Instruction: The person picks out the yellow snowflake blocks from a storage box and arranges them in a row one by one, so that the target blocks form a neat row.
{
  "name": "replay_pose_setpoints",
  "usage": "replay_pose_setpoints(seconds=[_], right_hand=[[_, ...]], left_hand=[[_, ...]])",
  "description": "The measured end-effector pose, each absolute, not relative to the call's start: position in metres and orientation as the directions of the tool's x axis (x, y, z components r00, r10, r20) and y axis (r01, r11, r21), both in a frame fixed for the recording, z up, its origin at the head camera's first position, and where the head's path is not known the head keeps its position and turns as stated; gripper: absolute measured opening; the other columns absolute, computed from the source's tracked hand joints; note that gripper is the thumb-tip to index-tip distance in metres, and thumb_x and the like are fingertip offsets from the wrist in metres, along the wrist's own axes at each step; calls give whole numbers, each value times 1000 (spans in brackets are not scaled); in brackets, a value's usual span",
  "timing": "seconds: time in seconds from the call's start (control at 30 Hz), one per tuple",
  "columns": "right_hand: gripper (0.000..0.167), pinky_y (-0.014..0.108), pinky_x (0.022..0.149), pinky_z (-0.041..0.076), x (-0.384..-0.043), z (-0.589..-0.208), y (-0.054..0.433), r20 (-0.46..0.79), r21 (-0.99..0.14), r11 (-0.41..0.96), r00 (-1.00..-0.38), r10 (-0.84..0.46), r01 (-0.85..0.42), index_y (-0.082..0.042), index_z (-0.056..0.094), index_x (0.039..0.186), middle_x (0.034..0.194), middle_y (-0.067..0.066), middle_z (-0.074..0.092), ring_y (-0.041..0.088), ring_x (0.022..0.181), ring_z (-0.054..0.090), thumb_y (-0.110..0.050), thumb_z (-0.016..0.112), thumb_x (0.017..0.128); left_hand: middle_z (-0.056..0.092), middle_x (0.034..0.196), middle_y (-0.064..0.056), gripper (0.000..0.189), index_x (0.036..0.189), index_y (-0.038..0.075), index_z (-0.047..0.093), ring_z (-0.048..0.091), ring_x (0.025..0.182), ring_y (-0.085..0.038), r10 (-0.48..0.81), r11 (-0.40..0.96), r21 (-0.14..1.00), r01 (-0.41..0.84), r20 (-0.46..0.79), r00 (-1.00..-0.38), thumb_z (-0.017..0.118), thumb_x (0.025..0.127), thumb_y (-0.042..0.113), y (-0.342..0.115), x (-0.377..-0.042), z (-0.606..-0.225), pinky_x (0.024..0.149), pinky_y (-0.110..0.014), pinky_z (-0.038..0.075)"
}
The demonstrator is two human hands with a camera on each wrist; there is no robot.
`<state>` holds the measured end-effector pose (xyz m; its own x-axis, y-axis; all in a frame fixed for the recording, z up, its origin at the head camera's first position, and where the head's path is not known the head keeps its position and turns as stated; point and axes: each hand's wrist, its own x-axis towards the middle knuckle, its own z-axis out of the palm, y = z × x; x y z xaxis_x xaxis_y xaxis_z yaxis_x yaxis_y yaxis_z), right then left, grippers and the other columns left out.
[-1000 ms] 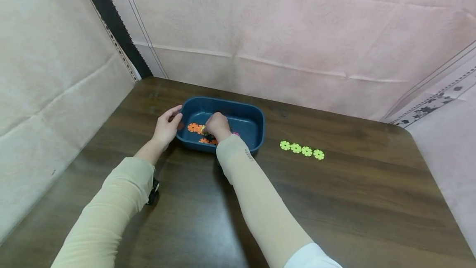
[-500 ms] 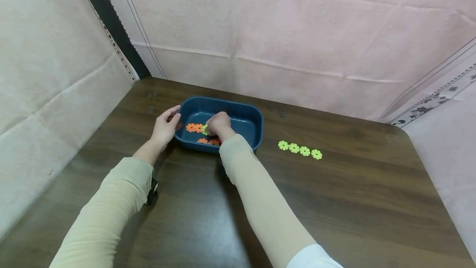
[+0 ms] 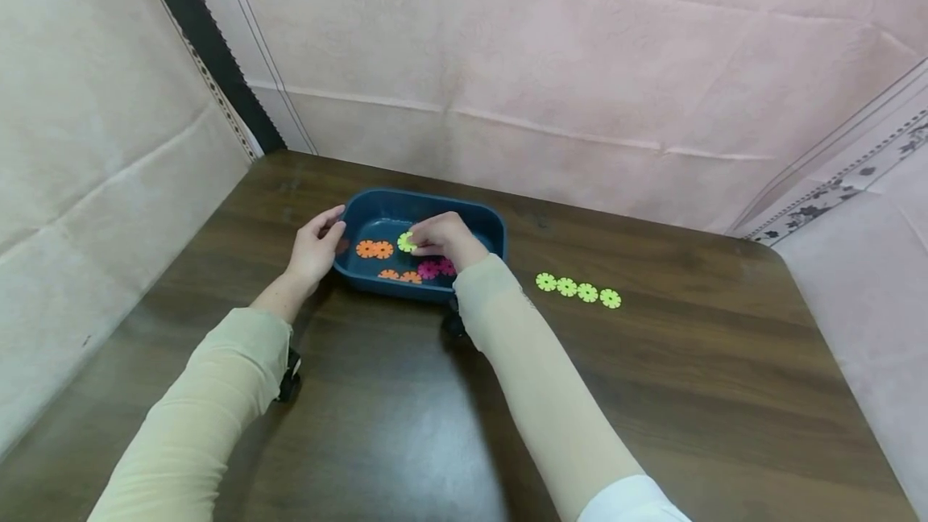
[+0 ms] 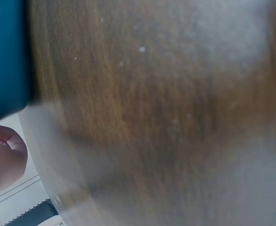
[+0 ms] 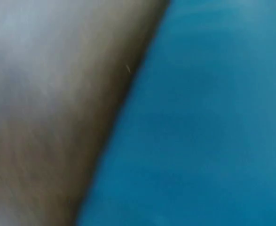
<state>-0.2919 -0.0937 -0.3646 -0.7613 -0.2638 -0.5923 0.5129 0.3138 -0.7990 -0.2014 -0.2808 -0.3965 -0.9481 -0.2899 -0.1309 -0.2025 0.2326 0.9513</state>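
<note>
In the head view, a blue rectangular plastic basin [image 3: 493,224] stands on the table. My left hand [image 3: 310,252] touches its left end, thumb and fingers relaxed and apart at the outer rim. In the left wrist view, part of that left hand [image 4: 6,157] shows beside the blue wall. Inside the basin, my right hand [image 3: 449,238] pinches a yellow-green flower-shaped disc [image 3: 406,242] between thumb and fingers. Two orange discs [image 3: 374,249] lie to its left. Nearer the front wall are more orange discs [image 3: 400,275] and magenta discs [image 3: 437,267], partly hidden.
Right of the basin, several yellow-green discs [image 3: 577,289] lie in a slanting row on the brown wooden table [image 3: 689,377]. Pale cloth [image 3: 551,63] hangs behind and at both sides. The right wrist view shows only blurred table and blue basin wall [image 5: 199,117].
My right hand has shifted right and lifted slightly, the yellow-green disc now visible at its fingertips and the magenta discs uncovered. The left hand stays at the basin's left end.
</note>
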Motion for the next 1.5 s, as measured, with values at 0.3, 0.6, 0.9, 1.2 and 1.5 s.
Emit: replay_pose_setpoints(seconds=[0.3,0.6,0.9,1.2,1.5], right_hand=[[31,28,87,54,-301,-344,-75,-553,-832,268,-770,-318,487,-1,66,113,107,13,64,16,80,61,-4,69,83],[34,30,89,54,-309,-325,-45,-510,-859,249,-789,-342,447,0,62,119,105,12,61,16,82,60,-3,65,85],[37,22,74,57,-314,-312,-7,-520,-851,297,-771,-367,433,-2,57,126,111,11,59,14,85,60,-8,62,89],[47,20,67,57,-322,-302,53,-452,-892,207,-783,-428,402,9,39,136,80,1,62,9,69,61,4,53,91],[16,20,78,56,-326,-305,120,-442,-895,169,-771,-458,413,-2,50,107,83,-1,63,8,75,63,5,49,93]], left_hand=[[38,134,-18,46,147,14,31,50,115,-32,-293,253,948,-193,-115,-949,35,102,26,-281,-200,-394,104,-42,44],[36,136,-19,48,147,14,29,48,116,-33,-272,261,948,-182,-108,-956,33,102,28,-280,-199,-394,104,-43,43],[36,137,-19,48,148,14,29,48,116,-33,-272,267,947,-177,-102,-957,33,102,29,-280,-199,-396,104,-44,44],[36,136,-18,48,147,14,30,46,119,-32,-277,263,947,-183,-107,-955,34,102,29,-281,-203,-395,104,-43,43],[37,138,-18,48,147,14,30,46,120,-32,-277,256,946,-198,-125,-953,34,102,29,-280,-201,-395,105,-43,42]])
